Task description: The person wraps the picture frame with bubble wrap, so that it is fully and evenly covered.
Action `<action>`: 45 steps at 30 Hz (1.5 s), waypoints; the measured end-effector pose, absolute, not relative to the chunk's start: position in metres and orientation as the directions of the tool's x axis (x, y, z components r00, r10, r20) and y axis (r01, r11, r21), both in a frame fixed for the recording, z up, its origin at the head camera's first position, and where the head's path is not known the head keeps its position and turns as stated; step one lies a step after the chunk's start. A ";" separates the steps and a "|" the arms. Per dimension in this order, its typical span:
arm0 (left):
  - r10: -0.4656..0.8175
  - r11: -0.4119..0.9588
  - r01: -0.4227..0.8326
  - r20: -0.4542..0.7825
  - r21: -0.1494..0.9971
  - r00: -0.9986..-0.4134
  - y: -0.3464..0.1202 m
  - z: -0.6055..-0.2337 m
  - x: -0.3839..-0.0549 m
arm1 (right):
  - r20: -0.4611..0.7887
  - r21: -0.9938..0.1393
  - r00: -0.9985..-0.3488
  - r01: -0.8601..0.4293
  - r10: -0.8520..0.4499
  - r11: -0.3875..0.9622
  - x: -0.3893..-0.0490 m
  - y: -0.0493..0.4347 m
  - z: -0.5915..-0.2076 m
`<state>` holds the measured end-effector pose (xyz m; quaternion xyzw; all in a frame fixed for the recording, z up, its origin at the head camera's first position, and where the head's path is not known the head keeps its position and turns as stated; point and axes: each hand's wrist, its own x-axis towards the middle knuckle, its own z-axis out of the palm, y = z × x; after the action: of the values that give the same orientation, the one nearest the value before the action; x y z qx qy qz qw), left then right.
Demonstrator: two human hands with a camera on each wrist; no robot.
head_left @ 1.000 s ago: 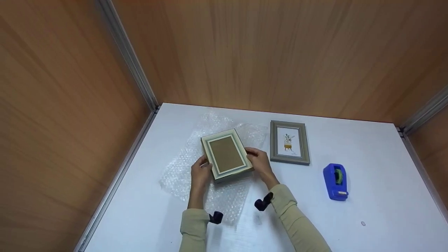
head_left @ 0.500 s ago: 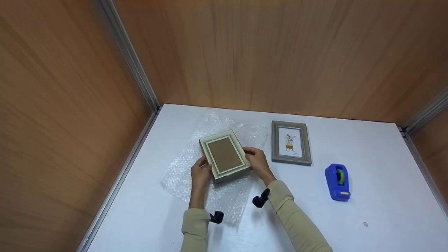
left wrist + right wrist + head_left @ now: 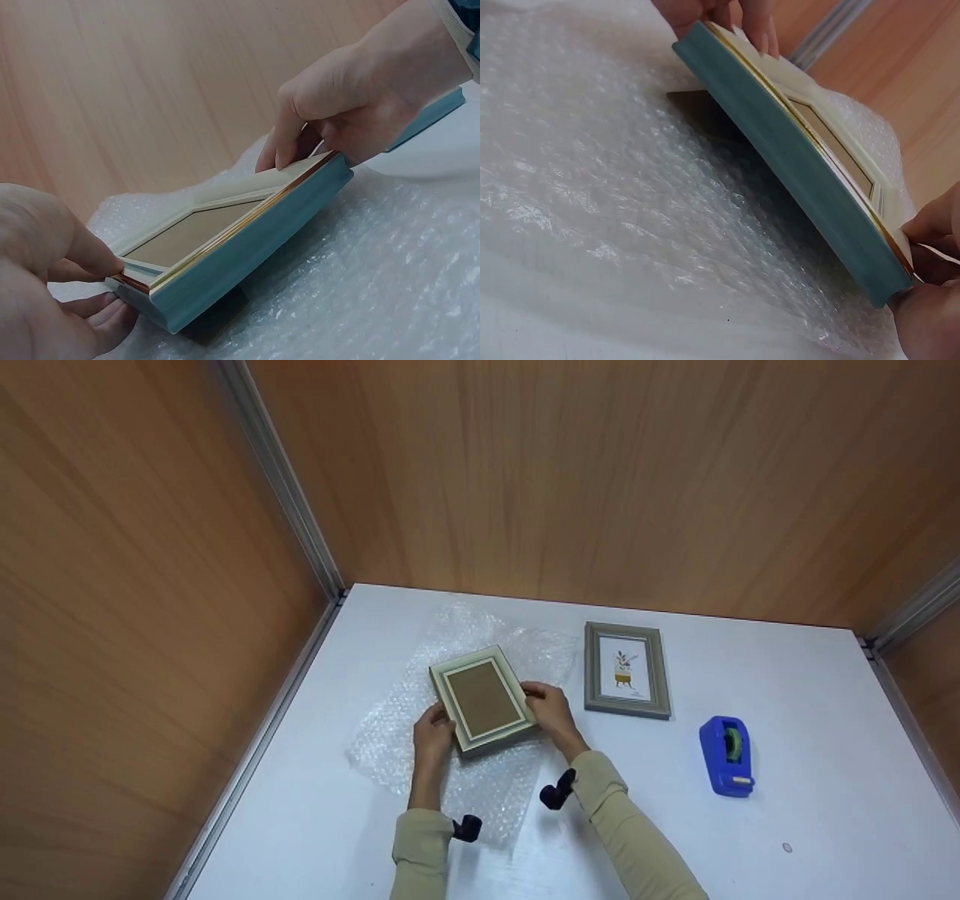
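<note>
Both hands hold a picture frame with a cream front, a brown centre and blue-green sides (image 3: 484,701) above a sheet of bubble wrap (image 3: 382,735). My left hand (image 3: 433,739) pinches its left edge, thumb on the front and fingers below, as the left wrist view shows. On the opposite edge my right hand (image 3: 551,711) grips in the same way. The frame is tilted. Beneath it a dark flap (image 3: 697,112) sticks out from the back, down toward the wrap. Most of the frame's back is hidden.
A second, grey-brown frame (image 3: 592,675) with a plant picture lies right of the wrap. Farther right stands a blue tape dispenser (image 3: 721,776) with green tape. A small clear disc (image 3: 787,847) lies near the front. Wooden panels (image 3: 600,487) enclose the white table (image 3: 825,720).
Both hands keep their hold on the frame. It has shifted slightly left and down relative to the wrap. The head view has moved a little; the other objects stay in place.
</note>
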<state>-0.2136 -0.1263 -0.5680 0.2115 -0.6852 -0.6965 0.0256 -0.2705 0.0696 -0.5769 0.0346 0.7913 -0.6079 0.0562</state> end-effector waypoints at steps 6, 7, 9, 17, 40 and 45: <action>-0.311 -0.063 -0.257 -0.264 0.964 -0.913 -0.126 -0.569 -0.211 | -0.136 -0.954 -0.990 0.119 -0.041 0.274 -0.270 0.070 -0.580; -0.307 -0.065 -0.263 -0.270 0.963 -0.913 -0.126 -0.568 -0.210 | -0.139 -0.953 -0.989 0.121 -0.047 0.277 -0.270 0.070 -0.580; -0.295 -0.059 -0.270 -0.276 0.961 -0.915 -0.125 -0.568 -0.210 | -0.138 -0.950 -0.989 0.116 -0.054 0.289 -0.270 0.070 -0.581; -0.287 0.114 -0.286 -0.244 0.951 -0.926 -0.128 -0.567 -0.210 | -0.104 -0.917 -0.992 0.069 -0.068 0.394 -0.267 0.067 -0.585; -0.269 0.300 -0.212 -0.130 0.930 -0.954 -0.132 -0.574 -0.215 | -0.003 -0.914 -0.996 -0.032 -0.086 0.403 -0.263 0.070 -0.590; -0.276 0.302 -0.231 -0.147 0.925 -0.950 -0.133 -0.574 -0.215 | 0.059 -0.927 -0.998 -0.057 -0.006 0.371 -0.264 0.072 -0.584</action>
<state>-0.2147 -0.1333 -0.5739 0.1573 -0.8066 -0.5695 0.0196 -0.2643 0.0718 -0.5840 -0.0191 0.8277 -0.5604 -0.0225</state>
